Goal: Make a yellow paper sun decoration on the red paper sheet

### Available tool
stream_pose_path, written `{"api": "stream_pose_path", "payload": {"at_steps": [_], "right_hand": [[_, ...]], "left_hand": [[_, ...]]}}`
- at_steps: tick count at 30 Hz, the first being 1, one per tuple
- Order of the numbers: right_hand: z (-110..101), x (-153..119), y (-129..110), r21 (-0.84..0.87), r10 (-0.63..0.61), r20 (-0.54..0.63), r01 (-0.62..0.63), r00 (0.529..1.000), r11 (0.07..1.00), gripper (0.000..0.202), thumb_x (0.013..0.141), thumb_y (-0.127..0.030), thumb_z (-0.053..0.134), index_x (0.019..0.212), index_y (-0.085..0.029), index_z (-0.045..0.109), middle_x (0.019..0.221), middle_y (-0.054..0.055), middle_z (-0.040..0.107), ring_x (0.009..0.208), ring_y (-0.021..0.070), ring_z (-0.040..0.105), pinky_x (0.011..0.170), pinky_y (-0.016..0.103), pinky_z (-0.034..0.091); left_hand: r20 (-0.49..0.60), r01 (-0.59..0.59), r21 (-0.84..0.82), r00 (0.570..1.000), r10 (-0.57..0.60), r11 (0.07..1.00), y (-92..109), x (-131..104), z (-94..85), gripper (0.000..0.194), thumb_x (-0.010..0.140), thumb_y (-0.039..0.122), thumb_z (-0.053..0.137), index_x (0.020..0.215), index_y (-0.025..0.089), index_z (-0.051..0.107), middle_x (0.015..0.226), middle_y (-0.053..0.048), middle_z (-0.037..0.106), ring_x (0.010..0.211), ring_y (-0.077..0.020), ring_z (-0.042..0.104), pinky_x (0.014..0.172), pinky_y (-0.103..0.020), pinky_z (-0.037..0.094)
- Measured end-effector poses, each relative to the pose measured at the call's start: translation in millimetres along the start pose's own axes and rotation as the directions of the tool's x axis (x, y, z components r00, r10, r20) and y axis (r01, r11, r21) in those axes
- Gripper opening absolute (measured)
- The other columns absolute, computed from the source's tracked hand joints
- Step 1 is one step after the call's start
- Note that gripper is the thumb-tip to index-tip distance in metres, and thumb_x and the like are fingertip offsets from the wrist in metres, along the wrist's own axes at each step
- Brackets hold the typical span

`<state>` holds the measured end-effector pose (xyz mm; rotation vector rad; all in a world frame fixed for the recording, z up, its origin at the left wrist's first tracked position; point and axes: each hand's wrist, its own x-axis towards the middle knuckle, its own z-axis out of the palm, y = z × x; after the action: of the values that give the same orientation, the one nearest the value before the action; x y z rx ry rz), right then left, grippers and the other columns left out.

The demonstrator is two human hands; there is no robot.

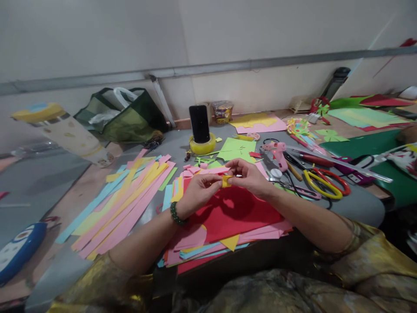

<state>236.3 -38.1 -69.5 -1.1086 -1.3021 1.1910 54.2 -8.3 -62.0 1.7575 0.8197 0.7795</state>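
Observation:
Between my two hands is a small folded or rolled piece of yellow paper (226,181). My left hand (202,191), with a dark green bead bracelet (177,214) at the wrist, pinches its left side. On the other side, my right hand (248,177) closes thumb and fingers on it; the exact fingertip contact is partly hidden. Below both hands lies a red sheet (241,217) on top of a stack of coloured paper (221,248). Long pink, yellow and blue paper strips (127,204) are fanned out to the left of my left hand.
A phone (199,124) stands in a yellow tape roll (203,144) ahead. Right of my hands are a pink glue gun (278,155), scissors (322,183) and cords. A tumbler (68,134), a green bag (122,115) and a blue case (22,250) are on the left.

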Motion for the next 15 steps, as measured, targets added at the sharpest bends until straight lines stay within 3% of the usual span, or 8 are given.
{"api": "stream_pose_path", "payload": {"at_steps": [9, 12, 15], "right_hand": [[4, -5, -1, -0.062, -0.039, 0.083, 0.044, 0.996, 0.997, 0.033, 0.065, -0.028, 0.069, 0.093, -0.021, 0.054, 0.072, -0.004, 0.057, 0.068, 0.0121, 0.056, 0.067, 0.028, 0.047], [6, -8, -2, -0.121, -0.063, 0.087, 0.073, 0.994, 0.99, 0.032, 0.067, -0.028, 0.067, 0.095, -0.02, 0.053, 0.074, -0.003, 0.056, 0.069, 0.0125, 0.056, 0.066, 0.028, 0.047], [2, -9, -2, -0.208, -0.149, 0.049, 0.156, 0.988, 0.966, 0.033, 0.068, -0.026, 0.063, 0.099, -0.019, 0.054, 0.081, 0.0, 0.057, 0.073, 0.0138, 0.057, 0.065, 0.027, 0.047]], "left_hand": [[0.048, -0.112, 0.081, 0.993, 0.108, 0.99, -3, 1, 4.7, 0.015, 0.077, 0.031, 0.06, 0.075, 0.017, 0.061, 0.075, -0.003, 0.066, 0.069, -0.015, 0.057, 0.065, -0.026, 0.047], [0.052, -0.1, 0.074, 0.994, 0.096, 0.992, -2, 1, 4.2, 0.012, 0.074, 0.029, 0.058, 0.072, 0.017, 0.06, 0.073, -0.002, 0.063, 0.068, -0.0146, 0.054, 0.063, -0.026, 0.045], [0.003, -0.051, 0.039, 0.999, 0.051, 0.998, 4, 4, -8.4, 0.009, 0.066, 0.026, 0.058, 0.069, 0.018, 0.059, 0.07, -0.001, 0.06, 0.067, -0.0146, 0.053, 0.062, -0.026, 0.044]]}}
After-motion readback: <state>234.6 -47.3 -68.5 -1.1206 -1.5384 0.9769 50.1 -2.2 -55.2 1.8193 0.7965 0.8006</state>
